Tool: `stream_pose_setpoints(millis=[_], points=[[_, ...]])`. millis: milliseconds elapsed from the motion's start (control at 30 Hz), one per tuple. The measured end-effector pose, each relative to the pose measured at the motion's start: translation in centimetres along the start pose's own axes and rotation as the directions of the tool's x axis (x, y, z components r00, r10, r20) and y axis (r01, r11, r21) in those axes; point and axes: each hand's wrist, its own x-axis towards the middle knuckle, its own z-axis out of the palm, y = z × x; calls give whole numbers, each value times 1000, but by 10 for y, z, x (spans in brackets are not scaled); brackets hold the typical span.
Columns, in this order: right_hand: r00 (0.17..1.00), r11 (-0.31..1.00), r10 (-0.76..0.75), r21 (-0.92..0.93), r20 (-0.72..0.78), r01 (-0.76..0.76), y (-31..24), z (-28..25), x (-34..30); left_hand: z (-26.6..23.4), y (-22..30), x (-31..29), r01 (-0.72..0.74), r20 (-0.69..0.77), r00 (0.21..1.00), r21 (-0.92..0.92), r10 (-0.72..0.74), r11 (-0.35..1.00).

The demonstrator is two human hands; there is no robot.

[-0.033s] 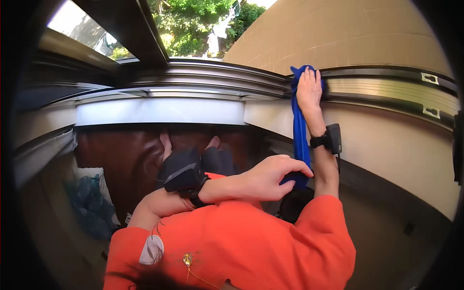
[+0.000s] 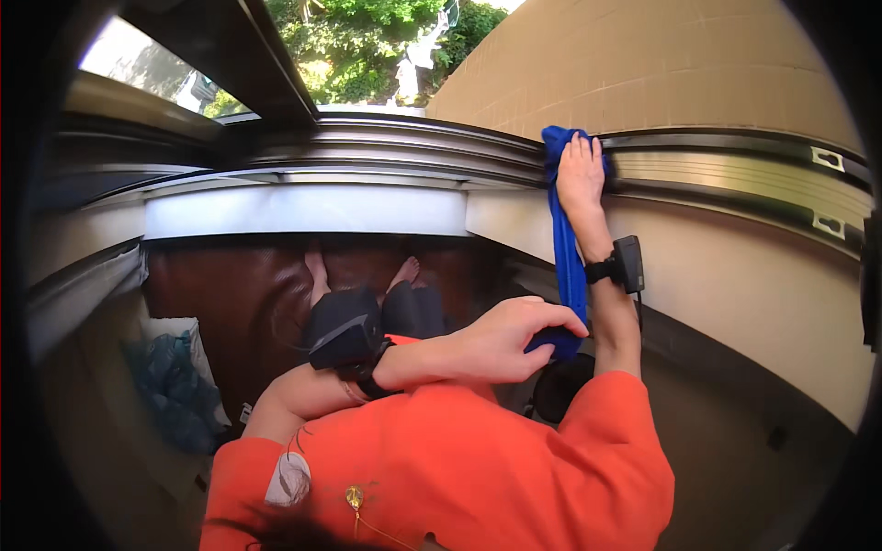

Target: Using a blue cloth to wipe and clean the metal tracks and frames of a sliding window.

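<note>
Blue cloth (image 2: 570, 262): long strip running between the two hands, top end bunched on the metal window track (image 2: 432, 151), lower end at the left hand (image 2: 510, 338), middle hanging down in front of the pale wall below the track
Right hand (image 2: 581, 179): laid over the cloth's top end on the track, fingers extended and pointing away from the body, not clenched; thumb hidden, so cannot tell if it pinches any fabric
Left hand: grasping the cloth's lower end, thumb and forefinger curved around it, other fingers mostly out of sight; forearm crosses in front of the torso
Wrist gear: black device (image 2: 344, 331) strapped on left wrist, smaller black box (image 2: 628, 264) on right wrist
Track fittings: two light metal plates (image 2: 828, 160) with slots, right of the cloth, near the track's right end
Window: dark frame (image 2: 276, 69) upper left, greenery (image 2: 358, 50) beyond, tan wall (image 2: 661, 69) at upper right
White ledge (image 2: 308, 211): just below the track, left of the cloth
Floor area: bare feet (image 2: 405, 272) on a brown glossy surface (image 2: 230, 285)
Left side: crumpled teal plastic bag (image 2: 179, 386) against something white
Clothing: orange top (image 2: 441, 459), gold-coloured pendant (image 2: 355, 497) on it
</note>
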Motion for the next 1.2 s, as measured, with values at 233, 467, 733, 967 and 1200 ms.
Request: stream_pose_setpoints(millis=[233,467,733,967,1200], points=[[873,680,483,657,-67,-325,-85,69,-11,-9,-68,3,230,-50,969,-158,-241,960],[884,480,454,867,-115,-134,-175,17,29,-32,-93,-5,320,-136,928,-191,-348,928],[804,-136,583,990,120,-50,-133,-6,25,-73,-71,56,86,-318,945,480,82,873],[765,357,548,732,338,-580,-72,43,8,-39,-47,103,-228,-131,972,-718,194,658],[886,450,461,873,-48,-187,-174,34,25,-26,-86,97,-20,-160,973,660,168,751]])
